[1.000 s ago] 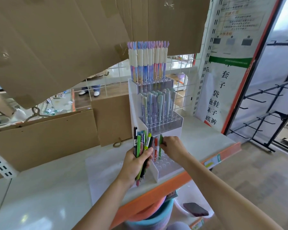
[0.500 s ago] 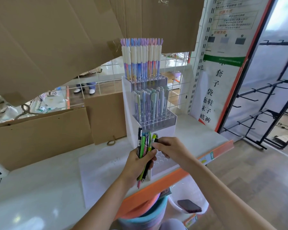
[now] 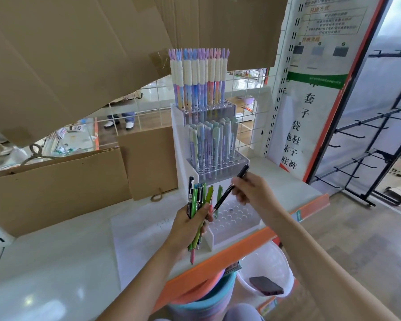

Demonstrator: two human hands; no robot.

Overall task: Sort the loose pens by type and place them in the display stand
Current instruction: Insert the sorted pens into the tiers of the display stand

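A white tiered display stand (image 3: 178,144) stands on the shelf. Its top tier holds pastel pens with white caps (image 3: 198,77), and its middle tier holds several pastel pens (image 3: 212,142). The bottom tier (image 3: 232,216) shows mostly bare holes, with a green pen (image 3: 219,193) upright at its back left. My left hand (image 3: 190,222) grips a bundle of loose green, black and red pens (image 3: 198,200) just left of the bottom tier. My right hand (image 3: 252,193) pinches a single black pen (image 3: 232,187), slanted over the bottom tier.
Cardboard sheets (image 3: 56,177) lean behind the white shelf (image 3: 56,262) with an orange front edge (image 3: 310,207). Below it are stacked buckets (image 3: 206,300) and a white bucket (image 3: 285,269) holding a dark phone (image 3: 265,284). A metal rack (image 3: 368,158) stands at right.
My right hand has pulled one black pen out of the bundle and lifted it to the right, above the bottom tier. The camera view has shifted slightly.
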